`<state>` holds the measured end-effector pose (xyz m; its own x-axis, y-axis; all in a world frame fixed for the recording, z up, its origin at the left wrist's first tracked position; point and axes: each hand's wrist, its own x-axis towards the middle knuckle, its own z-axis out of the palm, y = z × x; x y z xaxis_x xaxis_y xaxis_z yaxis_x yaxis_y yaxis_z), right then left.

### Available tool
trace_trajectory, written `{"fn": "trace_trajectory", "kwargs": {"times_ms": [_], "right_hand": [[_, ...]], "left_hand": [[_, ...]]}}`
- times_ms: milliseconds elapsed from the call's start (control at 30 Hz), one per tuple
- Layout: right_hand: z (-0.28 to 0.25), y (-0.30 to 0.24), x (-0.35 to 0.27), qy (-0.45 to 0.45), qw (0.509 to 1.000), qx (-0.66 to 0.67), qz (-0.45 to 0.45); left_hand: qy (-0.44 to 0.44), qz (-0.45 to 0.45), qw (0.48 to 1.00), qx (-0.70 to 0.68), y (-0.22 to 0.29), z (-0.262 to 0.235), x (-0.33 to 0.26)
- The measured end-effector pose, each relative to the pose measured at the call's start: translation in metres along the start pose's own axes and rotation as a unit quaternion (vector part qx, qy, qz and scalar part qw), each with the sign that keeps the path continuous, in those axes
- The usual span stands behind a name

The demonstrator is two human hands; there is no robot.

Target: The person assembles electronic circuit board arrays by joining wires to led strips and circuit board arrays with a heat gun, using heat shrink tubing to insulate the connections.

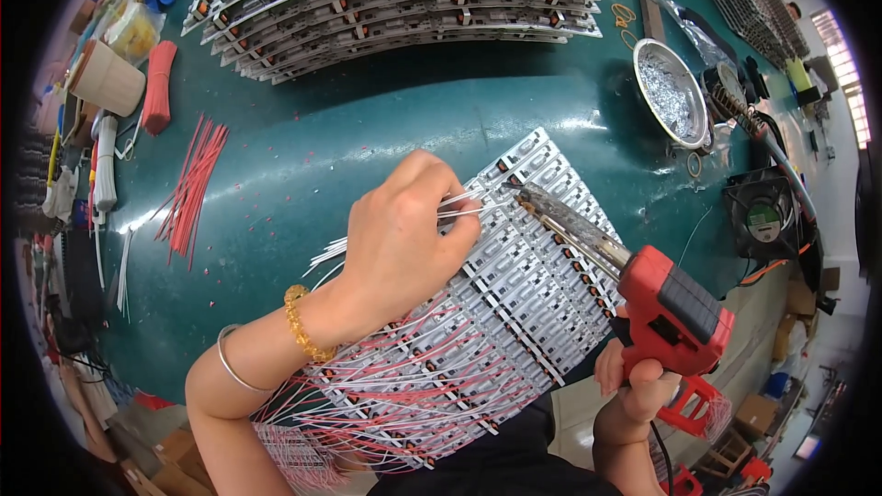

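Pinched in the fingers of my left hand [404, 225] is a bundle of thin white wires [459, 204], their ends over the upper edge of a panel of small circuit boards [524, 289]. My right hand [638, 386] grips the handle of a red and black soldering gun [675, 312]. Its long metal tip points up and left and reaches the panel close to the wire ends; whether it touches is too small to tell. Many red and white wires [395, 377] trail from the panel's lower left part, below my left forearm.
A tall stack of similar panels [404, 0] stands at the back of the green table [276, 303]. Loose red wires [193, 188] and a red bundle [158, 87] lie left. To the right are a metal bowl [669, 92] of silvery bits and a black fan [763, 216].
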<state>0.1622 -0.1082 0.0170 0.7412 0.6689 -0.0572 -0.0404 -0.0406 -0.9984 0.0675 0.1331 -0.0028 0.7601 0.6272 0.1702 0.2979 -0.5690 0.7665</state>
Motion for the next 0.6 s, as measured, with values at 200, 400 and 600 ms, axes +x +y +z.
{"fn": "trace_trajectory", "kwargs": {"times_ms": [200, 400, 600], "right_hand": [[-0.005, 0.002, -0.004, -0.002, 1.0, 0.01, -0.011], [-0.011, -0.001, -0.008, 0.016, 1.0, 0.005, -0.022], [-0.011, -0.003, -0.008, 0.021, 0.999, 0.025, -0.015]], "left_hand": [[-0.012, 0.028, 0.999, -0.018, 0.008, -0.007, 0.0], [0.071, 0.074, 0.995, -0.003, -0.007, -0.003, 0.001], [0.058, 0.082, 0.995, -0.023, 0.012, -0.005, -0.004]]}}
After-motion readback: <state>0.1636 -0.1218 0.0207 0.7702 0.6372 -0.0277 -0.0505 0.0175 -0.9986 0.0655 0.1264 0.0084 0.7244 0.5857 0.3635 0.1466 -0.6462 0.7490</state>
